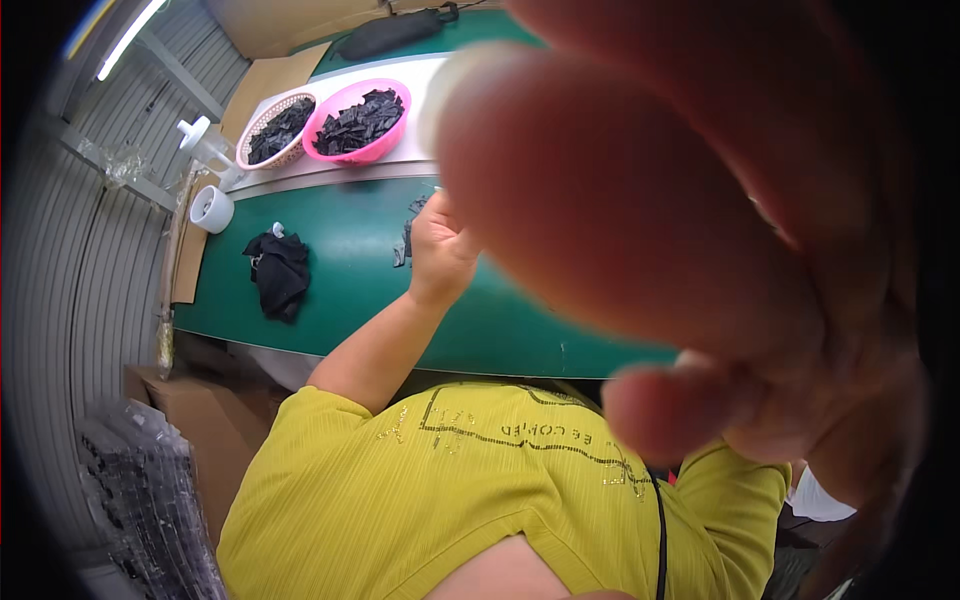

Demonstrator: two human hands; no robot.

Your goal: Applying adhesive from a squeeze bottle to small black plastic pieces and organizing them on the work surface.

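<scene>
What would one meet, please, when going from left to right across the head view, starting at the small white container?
Small white container, black cloth bundle, pink basket, left hand, blurred right hand close to the camera.

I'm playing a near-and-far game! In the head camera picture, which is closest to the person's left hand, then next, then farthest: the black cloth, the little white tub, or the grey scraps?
From the left hand:
1. Grey scraps: right beside it, on its left.
2. Black cloth: farther left on the green table.
3. White tub: farthest, by the table's left edge.
</scene>
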